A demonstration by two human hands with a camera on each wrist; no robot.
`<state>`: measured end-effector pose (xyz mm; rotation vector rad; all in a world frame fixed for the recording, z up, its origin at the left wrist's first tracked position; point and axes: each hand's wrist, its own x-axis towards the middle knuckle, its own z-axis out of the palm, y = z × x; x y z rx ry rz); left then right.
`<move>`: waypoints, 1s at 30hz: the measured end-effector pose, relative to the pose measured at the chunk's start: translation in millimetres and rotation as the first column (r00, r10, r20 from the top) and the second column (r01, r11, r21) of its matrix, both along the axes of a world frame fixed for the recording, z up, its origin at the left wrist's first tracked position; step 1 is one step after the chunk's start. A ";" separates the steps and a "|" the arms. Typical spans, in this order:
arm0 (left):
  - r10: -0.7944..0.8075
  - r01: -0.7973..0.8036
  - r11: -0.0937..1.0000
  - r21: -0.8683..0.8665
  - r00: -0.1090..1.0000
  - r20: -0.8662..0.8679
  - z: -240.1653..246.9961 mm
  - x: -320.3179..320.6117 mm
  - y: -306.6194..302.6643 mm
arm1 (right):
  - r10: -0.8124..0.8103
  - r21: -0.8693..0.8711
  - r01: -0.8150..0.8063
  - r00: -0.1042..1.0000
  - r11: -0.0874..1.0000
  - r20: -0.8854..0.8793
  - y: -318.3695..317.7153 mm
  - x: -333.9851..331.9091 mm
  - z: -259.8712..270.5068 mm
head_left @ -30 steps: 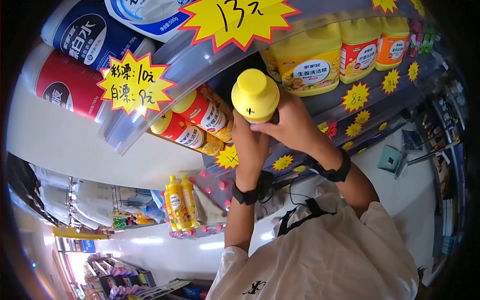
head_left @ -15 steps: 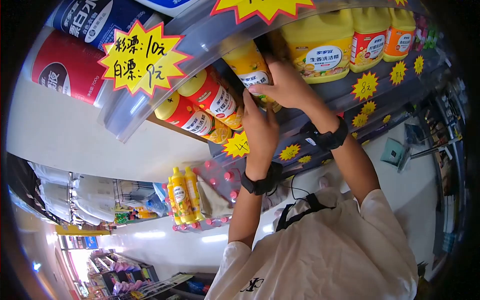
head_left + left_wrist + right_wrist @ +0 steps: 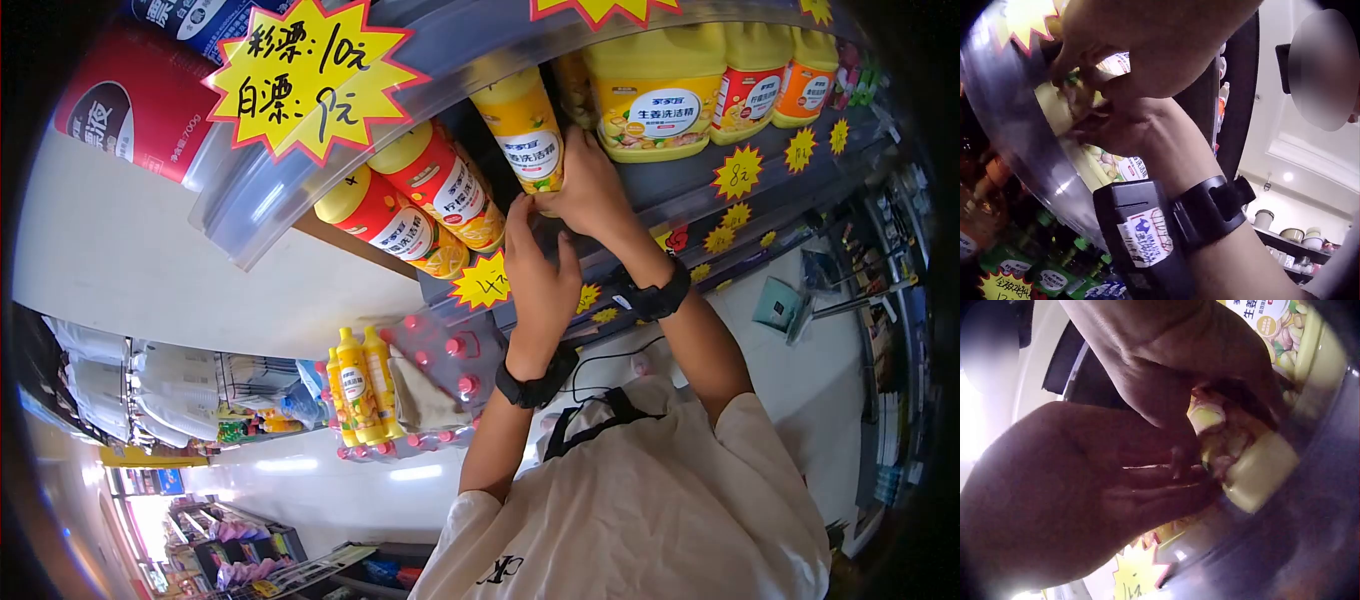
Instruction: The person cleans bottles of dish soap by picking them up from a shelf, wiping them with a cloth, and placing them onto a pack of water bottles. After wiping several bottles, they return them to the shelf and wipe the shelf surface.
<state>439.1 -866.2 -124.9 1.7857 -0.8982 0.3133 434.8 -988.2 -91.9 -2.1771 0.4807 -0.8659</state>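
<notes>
A yellow dish-soap bottle with a white oval label stands on the shelf, leaning slightly in the head view. My right hand grips its lower part, thumb at the front and fingers along the side. Just below, my left hand has its fingers fairly straight, fingertips right at the bottle's base. In the right wrist view, both hands meet around the bottle and hide much of it. To the left lie two red-and-yellow bottles side by side. Large yellow jugs stand to the right.
A clear shelf edge carrying a big yellow price tag overhangs the left side. Smaller tags such as one marked 4 line the shelf front. Lower down, several yellow bottles stand on wrapped pink-capped bottles.
The bottle has gone from upright between both hands, cap toward the camera, into the shelf gap beside the red-labelled bottles. The left hand has slid down to its base, fingers loosened.
</notes>
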 end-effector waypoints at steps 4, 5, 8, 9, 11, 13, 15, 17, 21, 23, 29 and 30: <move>-0.054 0.056 0.997 0.047 0.997 -0.048 2.2 -5.7 7.5 | 0.127 0.032 -0.127 0.992 0.991 0.002 -13.5 8.8 -5.6; -0.069 0.073 0.996 0.053 0.995 -0.069 3.3 -5.5 7.8 | 0.149 0.066 -0.148 0.989 0.987 -0.015 -13.5 9.2 -6.4; -0.119 0.125 0.990 0.065 0.989 -0.091 5.5 -2.9 7.8 | 0.166 0.118 -0.160 0.985 0.980 -0.046 -13.7 9.2 -5.0; -0.131 0.138 0.988 0.069 0.987 -0.094 5.8 -2.9 8.7 | 0.148 0.104 -0.142 0.988 0.984 -0.051 -11.9 8.2 -6.1; -0.135 0.144 0.987 0.072 0.984 -0.120 7.8 -4.7 10.1 | 0.117 0.063 -0.113 0.990 0.992 -0.072 -10.2 7.6 -5.7; -0.130 0.138 0.988 0.070 0.985 -0.109 6.8 -7.0 12.0 | 0.085 0.006 -0.085 0.991 0.996 -0.108 -10.7 7.0 -3.3; -0.114 0.117 0.991 0.056 0.992 -0.062 2.7 -9.5 14.7 | 0.067 0.033 -0.062 0.980 0.998 -0.185 -11.6 12.4 0.1; -0.133 0.130 0.982 0.139 0.991 0.012 9.4 -12.9 19.8 | 0.056 0.032 -0.049 0.964 0.998 -0.259 -11.1 19.3 5.9; -0.192 0.200 0.973 0.118 0.979 -0.073 19.6 -23.9 24.4 | 0.033 -0.067 -0.060 0.936 0.996 -0.349 -12.8 38.0 6.8; -0.212 0.224 0.966 0.128 0.972 -0.102 18.7 -24.7 28.2 | 0.044 -0.112 -0.095 0.917 0.989 -0.395 -14.7 48.9 4.4; -0.355 0.357 0.910 0.209 0.934 -0.052 16.3 -24.6 36.8 | 0.007 -0.115 -0.061 0.906 0.991 -0.424 -15.6 82.1 3.7; -0.376 0.371 0.902 0.222 0.926 -0.024 15.8 -24.4 37.2 | 0.016 -0.104 -0.067 0.902 0.992 -0.432 -16.2 85.6 5.0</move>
